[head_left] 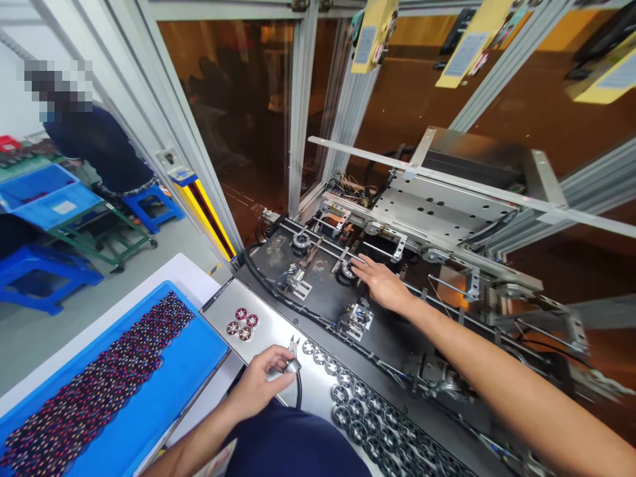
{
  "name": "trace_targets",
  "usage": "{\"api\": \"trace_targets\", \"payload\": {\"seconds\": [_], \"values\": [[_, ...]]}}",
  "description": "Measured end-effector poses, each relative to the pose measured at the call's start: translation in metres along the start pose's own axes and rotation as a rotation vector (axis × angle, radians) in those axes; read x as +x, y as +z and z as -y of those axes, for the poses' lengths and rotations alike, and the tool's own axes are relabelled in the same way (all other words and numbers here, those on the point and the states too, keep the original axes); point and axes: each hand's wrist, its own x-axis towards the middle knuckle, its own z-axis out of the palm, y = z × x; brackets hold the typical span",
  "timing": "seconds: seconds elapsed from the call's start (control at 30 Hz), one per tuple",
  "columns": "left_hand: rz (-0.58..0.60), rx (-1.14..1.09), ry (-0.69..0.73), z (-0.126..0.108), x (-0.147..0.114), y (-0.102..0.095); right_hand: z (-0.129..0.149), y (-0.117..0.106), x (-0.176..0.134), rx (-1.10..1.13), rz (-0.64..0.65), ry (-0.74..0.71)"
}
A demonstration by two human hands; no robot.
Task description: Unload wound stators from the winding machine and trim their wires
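Note:
My left hand point(261, 381) is closed, with a small silver metal part point(294, 366) pinched between thumb and fingers. Just beyond it show the jaws of a pair of cutters point(295, 343), lying over the metal tray with a dark handle below; I cannot tell whether the hand touches them. My right hand point(382, 285) reaches over the black machine bed with its fingers stretched out. Its fingertips are at a round fixture point(346, 271), partly covering it; whether they touch is unclear. A similar round fixture point(301, 242) stands farther left.
Several dark ring-shaped parts point(358, 407) and several red-and-copper wound cores point(242, 323) lie on the metal tray point(268, 324). Many wound cores fill a blue tray point(193, 351) at left. Metal rails and brackets point(397, 245) line the machine. A seated person point(102, 149) is at far left.

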Motion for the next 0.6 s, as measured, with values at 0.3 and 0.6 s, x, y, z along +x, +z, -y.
{"api": "trace_targets", "payload": {"seconds": [0.3, 0.6], "values": [[-0.071, -0.223, 0.158, -0.043, -0.004, -0.009, 0.062, -0.035, -0.008, 0.090, -0.208, -0.116], [0.014, -0.198, 0.264, -0.063, -0.021, 0.001, 0.218, -0.026, -0.123, 0.500, -0.463, -0.472]]}}
